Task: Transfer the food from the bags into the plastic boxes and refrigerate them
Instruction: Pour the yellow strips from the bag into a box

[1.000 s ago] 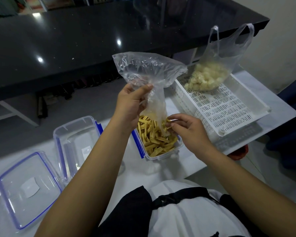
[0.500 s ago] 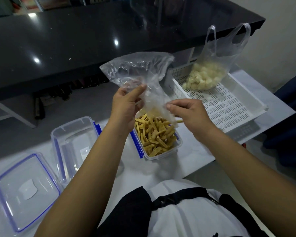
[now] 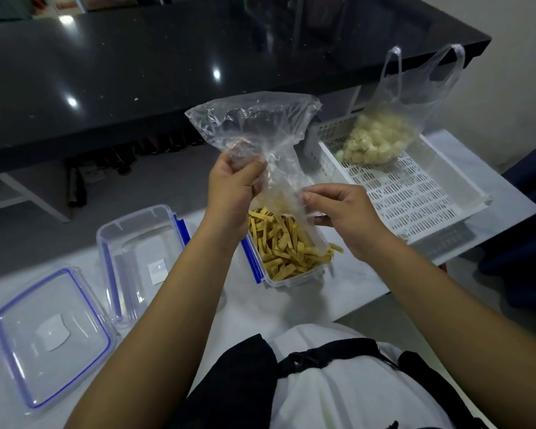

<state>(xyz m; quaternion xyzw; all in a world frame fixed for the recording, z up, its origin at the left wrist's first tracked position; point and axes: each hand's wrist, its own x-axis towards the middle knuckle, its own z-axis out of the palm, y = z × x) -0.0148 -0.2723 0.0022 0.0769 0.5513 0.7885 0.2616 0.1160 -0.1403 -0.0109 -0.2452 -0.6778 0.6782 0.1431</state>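
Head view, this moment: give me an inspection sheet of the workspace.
Surface: white table, one strip lying beyond the box rim.
Job's things: clear bag held over box of yellow strips; empty box; lid; second bag of pale lumps in white slotted tray.
Clutter: nothing seen.
Grippers: left hand grips the bag; right hand pinches it.
Cables: nothing seen.
Surroundings: dark counter behind.
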